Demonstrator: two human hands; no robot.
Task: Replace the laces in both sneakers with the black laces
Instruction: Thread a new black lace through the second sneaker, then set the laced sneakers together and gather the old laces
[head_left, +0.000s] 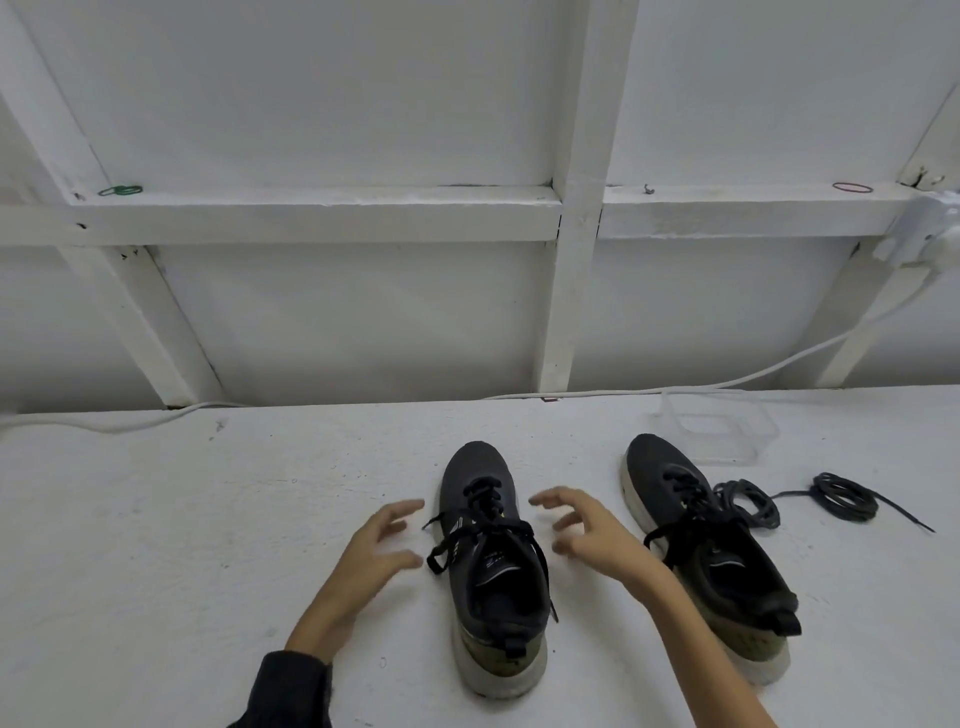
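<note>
Two dark sneakers with pale soles stand on the white table, toes pointing away from me. The left sneaker (491, 566) has a tied black lace and sits between my hands. My left hand (382, 540) hovers just left of it, fingers spread and holding nothing. My right hand (587, 530) hovers just right of it, fingers loosely curved and empty. The right sneaker (706, 551) is also laced in black. Two coiled black laces lie beside it: one coil (748, 501) touching its side, another coil (844, 499) farther right.
A clear plastic container (717, 426) stands behind the right sneaker. A white cable (810, 353) runs along the back edge of the table (182, 519) up to a wall fitting. A white framed wall rises behind.
</note>
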